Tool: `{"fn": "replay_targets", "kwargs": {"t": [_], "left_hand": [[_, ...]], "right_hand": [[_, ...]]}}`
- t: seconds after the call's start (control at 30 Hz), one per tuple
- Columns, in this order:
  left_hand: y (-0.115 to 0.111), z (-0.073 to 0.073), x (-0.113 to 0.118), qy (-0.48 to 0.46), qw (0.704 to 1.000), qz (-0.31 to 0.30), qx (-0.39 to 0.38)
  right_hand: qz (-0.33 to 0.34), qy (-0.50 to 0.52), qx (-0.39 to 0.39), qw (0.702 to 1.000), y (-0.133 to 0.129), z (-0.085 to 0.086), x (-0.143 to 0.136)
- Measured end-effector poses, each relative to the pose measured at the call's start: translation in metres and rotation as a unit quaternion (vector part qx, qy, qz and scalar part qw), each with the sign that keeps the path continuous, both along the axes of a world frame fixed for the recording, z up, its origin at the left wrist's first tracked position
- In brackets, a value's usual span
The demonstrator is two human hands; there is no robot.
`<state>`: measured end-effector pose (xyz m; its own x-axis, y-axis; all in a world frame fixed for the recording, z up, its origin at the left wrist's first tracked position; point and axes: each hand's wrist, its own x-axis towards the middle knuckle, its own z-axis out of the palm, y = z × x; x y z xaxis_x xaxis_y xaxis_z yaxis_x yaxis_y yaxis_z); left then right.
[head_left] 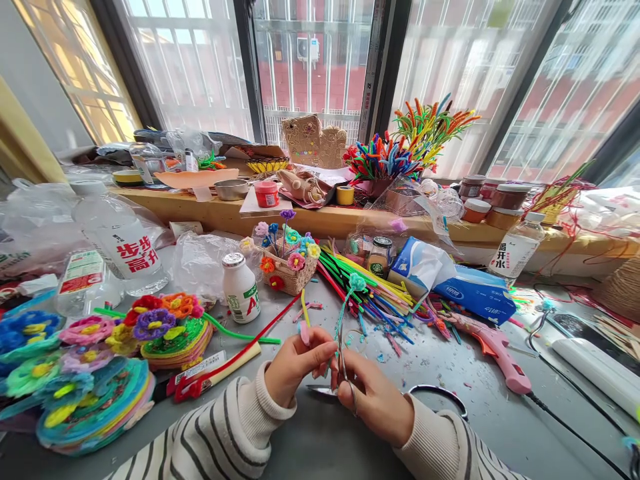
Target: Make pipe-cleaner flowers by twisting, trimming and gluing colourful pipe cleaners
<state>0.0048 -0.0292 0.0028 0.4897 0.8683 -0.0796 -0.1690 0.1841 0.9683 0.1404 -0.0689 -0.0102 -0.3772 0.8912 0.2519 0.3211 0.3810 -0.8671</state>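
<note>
My left hand [306, 360] pinches near the lower end of a teal pipe-cleaner flower [357, 283], whose thin twisted stem rises above my hands. My right hand [374, 393] is closed on small metal scissors [342, 343]. One finger ring shows by the thumb, and the slim blades point up alongside the stem. Whether the blades touch the stem I cannot tell. A yellow pipe cleaner [305, 308] stands just behind my left fingers. Under my hands lies a larger pair of scissors with a black handle [440, 393], partly covered by my right hand.
Pipe-cleaner flowers [155, 323] crowd the left. A flower basket [287, 270], a white bottle [241, 288] and loose pipe cleaners [360, 287] lie ahead. A pink glue gun [500, 353] with its cord and a blue tissue pack [473, 291] are right. Scraps litter the grey table.
</note>
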Motion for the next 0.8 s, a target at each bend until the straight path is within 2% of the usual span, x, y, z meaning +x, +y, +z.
{"fn": "replay_targets", "kwargs": {"t": [0.3, 0.5, 0.6, 0.7, 0.8], "left_hand": [[-0.003, 0.002, 0.002, 0.001, 1.0, -0.006, -0.017], [-0.001, 0.002, 0.0, -0.053, 0.996, 0.068, -0.036], [0.004, 0.002, -0.003, -0.081, 0.989, 0.108, -0.051], [0.009, -0.001, -0.006, -0.09, 0.983, 0.153, -0.043], [0.012, -0.003, -0.008, -0.032, 0.986, 0.165, -0.012]], "right_hand": [[-0.081, -0.003, 0.005, 0.997, 0.002, 0.002, -0.001], [-0.121, -0.033, -0.011, 0.992, 0.006, 0.0, 0.005], [-0.134, -0.121, 0.008, 0.984, 0.013, -0.002, 0.012], [-0.131, -0.251, 0.049, 0.958, 0.021, 0.001, 0.018], [-0.133, -0.359, 0.038, 0.923, 0.027, 0.009, 0.021]]}}
